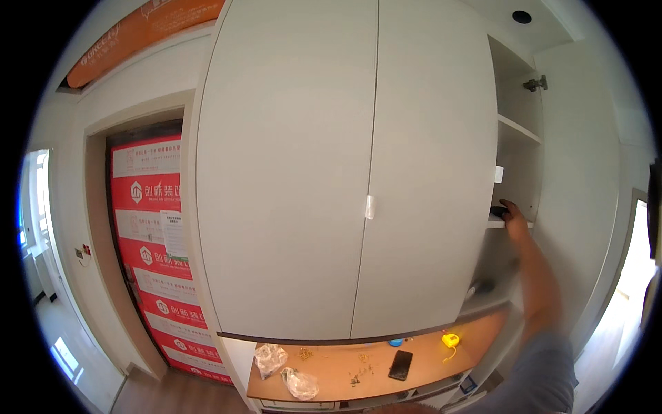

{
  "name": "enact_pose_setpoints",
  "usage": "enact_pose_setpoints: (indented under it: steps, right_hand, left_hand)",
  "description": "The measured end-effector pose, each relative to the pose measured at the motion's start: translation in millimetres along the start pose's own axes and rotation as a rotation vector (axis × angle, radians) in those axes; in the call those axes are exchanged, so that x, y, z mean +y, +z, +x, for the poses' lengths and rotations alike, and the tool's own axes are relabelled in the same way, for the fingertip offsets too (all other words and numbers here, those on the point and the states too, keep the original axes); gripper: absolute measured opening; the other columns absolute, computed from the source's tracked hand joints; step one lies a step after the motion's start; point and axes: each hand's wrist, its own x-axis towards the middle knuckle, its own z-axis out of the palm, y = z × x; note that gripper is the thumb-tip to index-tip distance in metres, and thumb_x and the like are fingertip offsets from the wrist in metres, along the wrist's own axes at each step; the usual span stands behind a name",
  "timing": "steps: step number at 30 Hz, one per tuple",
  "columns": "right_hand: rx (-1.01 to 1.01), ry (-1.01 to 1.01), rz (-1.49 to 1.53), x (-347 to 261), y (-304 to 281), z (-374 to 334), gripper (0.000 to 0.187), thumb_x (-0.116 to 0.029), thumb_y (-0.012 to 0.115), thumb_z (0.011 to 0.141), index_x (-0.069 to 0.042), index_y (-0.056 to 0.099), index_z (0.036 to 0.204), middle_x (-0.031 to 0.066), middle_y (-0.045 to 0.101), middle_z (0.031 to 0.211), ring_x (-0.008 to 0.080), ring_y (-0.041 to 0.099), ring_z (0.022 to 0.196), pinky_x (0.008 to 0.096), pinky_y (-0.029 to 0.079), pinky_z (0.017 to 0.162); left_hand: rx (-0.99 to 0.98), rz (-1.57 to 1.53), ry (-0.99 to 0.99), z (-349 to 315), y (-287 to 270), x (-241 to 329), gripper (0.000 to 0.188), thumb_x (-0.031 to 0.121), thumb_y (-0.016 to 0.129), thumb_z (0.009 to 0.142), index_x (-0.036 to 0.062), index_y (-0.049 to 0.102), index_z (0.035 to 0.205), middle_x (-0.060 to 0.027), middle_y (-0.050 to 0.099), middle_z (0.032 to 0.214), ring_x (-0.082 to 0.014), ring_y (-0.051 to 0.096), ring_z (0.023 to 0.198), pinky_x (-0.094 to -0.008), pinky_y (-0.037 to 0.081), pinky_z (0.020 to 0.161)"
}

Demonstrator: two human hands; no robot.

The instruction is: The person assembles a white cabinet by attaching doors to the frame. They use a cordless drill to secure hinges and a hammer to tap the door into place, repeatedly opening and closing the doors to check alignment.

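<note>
White cabinet doors (289, 172): two shut, third door (579, 159) left open | right hand (512, 219) half-curled at dark object (497, 212), shelf's (494, 224) front edge; grip, I couldn't tell

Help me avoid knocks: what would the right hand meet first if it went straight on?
The right hand would probably meet the dark item just ahead, by the shelf; depth is unclear, and they may already touch.

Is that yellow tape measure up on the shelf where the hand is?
No, the yellow tape measure lies on the brown counter, below the shelf where the right hand is.
</note>
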Motion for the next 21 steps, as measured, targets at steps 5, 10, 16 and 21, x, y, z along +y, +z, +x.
enact_pose_setpoints:
  steps: [5,10,16,21]
  right_hand:
    - [-0.113,0.241,0.028,44,15,22,0.048,-0.006,0.043,0.098,-0.008,0.055,0.144,0.0236,0.059,0.141,0.0372,0.058,0.128,0.0432,0.044,0.11]
    - [-0.102,-0.097,-0.132,124,15,38,0.049,-0.014,0.034,0.105,-0.011,0.049,0.152,0.0205,0.052,0.151,0.0358,0.049,0.139,0.0446,0.038,0.116]
    - [-0.136,-0.208,-0.068,134,11,59,0.046,-0.012,0.043,0.105,-0.009,0.051,0.15,0.0184,0.054,0.15,0.0349,0.052,0.137,0.041,0.04,0.116]
    - [-0.209,0.006,0.206,116,11,67,0.05,-0.029,0.036,0.108,-0.009,0.05,0.152,0.0129,0.054,0.152,0.0272,0.048,0.142,0.0352,0.032,0.118]
  left_hand:
    - [-0.073,0.073,-0.051,3,50,-29,0.064,0.05,0.057,0.092,0.0106,0.058,0.143,-0.0208,0.044,0.156,-0.0436,0.04,0.144,-0.0572,0.036,0.117]
    - [0.047,-0.047,-0.052,33,93,-37,0.057,0.054,0.052,0.094,0.0207,0.062,0.14,-0.008,0.048,0.156,-0.0358,0.04,0.145,-0.0607,0.032,0.116]
    - [0.108,-0.11,-0.042,36,94,-43,0.055,0.053,0.056,0.094,0.0213,0.064,0.138,-0.0082,0.049,0.156,-0.0351,0.039,0.146,-0.0563,0.032,0.118]
    - [0.092,-0.133,-0.08,36,81,-32,0.052,0.049,0.059,0.094,0.0209,0.065,0.137,-0.0057,0.05,0.155,-0.0326,0.039,0.146,-0.0561,0.032,0.118]
